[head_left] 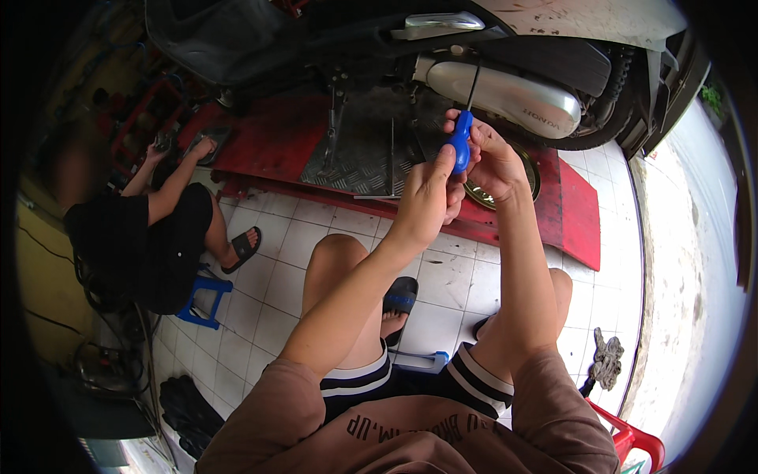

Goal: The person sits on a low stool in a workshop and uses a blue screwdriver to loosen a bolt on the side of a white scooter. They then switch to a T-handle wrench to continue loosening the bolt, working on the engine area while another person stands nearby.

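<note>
A screwdriver [460, 146] with a blue handle points up and away, its dark shaft in front of the scooter's silver engine cover [513, 95]. My right hand [496, 162] has its fingers curled round the handle. At the butt end, my left hand [426, 197] is closed, with its thumb lying along the handle. I cannot tell whether the tip touches the scooter or only overlaps it in view. Below my hands, a round tray with a gold-coloured rim [538, 178] rests on the red lift platform [580, 213], partly hidden by my right wrist.
The scooter stands above a dark treaded metal plate [355, 150]. At left another person [134, 229] sits on a blue stool [207, 299], hands near the platform. Black gloves or cloth [189, 415] lie at lower left. A grey rag [606, 359] and red stool [632, 442] are at right.
</note>
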`<state>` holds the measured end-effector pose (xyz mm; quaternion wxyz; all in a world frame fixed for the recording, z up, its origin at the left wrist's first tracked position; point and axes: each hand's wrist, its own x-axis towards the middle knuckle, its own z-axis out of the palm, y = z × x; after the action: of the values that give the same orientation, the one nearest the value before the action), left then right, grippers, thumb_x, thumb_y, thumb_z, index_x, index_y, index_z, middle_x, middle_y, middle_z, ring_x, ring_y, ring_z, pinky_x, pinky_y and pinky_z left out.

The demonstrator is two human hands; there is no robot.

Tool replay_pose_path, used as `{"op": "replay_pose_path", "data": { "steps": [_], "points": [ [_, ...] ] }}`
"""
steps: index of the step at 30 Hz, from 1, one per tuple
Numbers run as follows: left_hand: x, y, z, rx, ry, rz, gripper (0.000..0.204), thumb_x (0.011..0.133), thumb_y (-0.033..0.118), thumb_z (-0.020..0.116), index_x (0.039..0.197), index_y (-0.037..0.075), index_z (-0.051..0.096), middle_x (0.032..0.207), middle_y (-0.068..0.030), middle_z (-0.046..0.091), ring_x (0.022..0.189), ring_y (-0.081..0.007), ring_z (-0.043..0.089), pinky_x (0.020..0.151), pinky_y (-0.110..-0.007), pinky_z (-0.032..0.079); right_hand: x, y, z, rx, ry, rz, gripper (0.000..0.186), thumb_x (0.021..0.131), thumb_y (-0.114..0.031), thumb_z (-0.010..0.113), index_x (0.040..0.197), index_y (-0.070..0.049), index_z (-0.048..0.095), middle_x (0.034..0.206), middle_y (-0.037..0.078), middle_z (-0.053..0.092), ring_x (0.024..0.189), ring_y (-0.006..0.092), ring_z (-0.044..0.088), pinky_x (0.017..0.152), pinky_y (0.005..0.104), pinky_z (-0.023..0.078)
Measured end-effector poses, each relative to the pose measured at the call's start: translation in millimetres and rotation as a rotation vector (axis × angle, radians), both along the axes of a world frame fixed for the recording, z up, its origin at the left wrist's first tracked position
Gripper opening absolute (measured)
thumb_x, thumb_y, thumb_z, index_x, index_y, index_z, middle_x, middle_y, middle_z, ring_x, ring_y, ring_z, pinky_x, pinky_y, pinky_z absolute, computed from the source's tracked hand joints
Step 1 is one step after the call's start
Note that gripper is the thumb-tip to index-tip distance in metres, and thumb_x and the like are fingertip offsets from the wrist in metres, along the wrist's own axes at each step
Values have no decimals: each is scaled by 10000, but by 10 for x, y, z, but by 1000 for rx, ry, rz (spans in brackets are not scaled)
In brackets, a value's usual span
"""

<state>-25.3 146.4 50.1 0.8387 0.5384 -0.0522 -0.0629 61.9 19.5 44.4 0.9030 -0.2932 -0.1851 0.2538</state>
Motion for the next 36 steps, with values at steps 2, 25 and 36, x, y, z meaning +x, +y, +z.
{"op": "replay_pose_path", "data": {
  "steps": [2, 25, 36],
  "points": [
    [6, -60, 2, 215, -143, 112, 454, 978, 379, 480, 757, -14, 532, 542, -44, 474, 440, -106, 386, 431, -305, 299, 144, -100, -195, 20, -34, 11, 252, 880, -192, 671, 1015, 9, 604, 745, 10, 590, 568, 24, 477, 499, 139, 395],
    [-41, -94, -21, 647, -346, 258, 447, 996, 415, 447, 1011, -5, 599, 617, 6, 462, 503, -62, 390, 424, -251, 329, 316, -197, -396, -91, -128, 33, 383, 906, -283, 636, 1154, -8, 540, 964, 70, 595, 588, 41, 480, 538, 167, 432],
    [8, -168, -62, 497, -405, 348, 459, 975, 431, 474, 838, 1, 558, 595, -72, 547, 483, -148, 517, 446, -318, 364, 203, -215, -314, -11, -177, 90, 452, 852, -231, 701, 1190, -2, 505, 1012, 105, 629, 625, 56, 541, 566, 158, 473]
  ]
}}
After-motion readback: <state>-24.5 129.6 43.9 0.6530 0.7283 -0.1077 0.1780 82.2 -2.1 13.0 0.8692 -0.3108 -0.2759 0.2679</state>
